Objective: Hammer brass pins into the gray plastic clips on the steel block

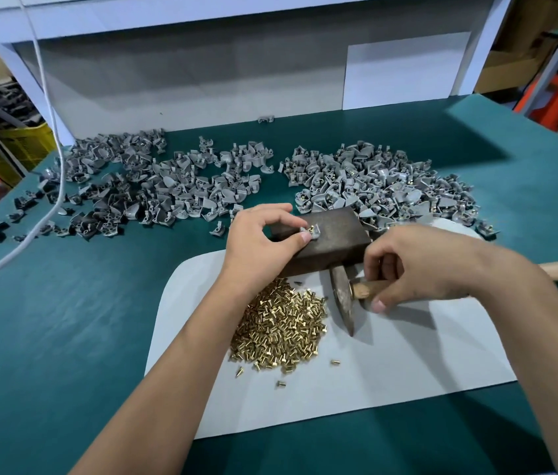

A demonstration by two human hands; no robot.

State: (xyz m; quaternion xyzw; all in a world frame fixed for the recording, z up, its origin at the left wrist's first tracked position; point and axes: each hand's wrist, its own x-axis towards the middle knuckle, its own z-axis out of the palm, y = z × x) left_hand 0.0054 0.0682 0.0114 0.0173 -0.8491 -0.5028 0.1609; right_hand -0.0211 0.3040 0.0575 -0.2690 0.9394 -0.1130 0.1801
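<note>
A dark steel block (334, 240) lies at the far edge of a white sheet (390, 378). On its top sits a gray plastic clip (312, 231) with a brass pin in it; my left hand (258, 245) pinches that clip between thumb and fingers. My right hand (421, 265) curls round the wooden handle of a hammer (342, 299), close to its head. The hammer head rests on the sheet just in front of the block. A heap of loose brass pins (282, 329) lies on the sheet under my left wrist.
A pile of gray clips (154, 186) spreads over the green table at the back left. Another pile of clips with brass pins (380, 183) lies at the back right. A white cable (55, 159) hangs down on the left. A few stray pins lie near the heap.
</note>
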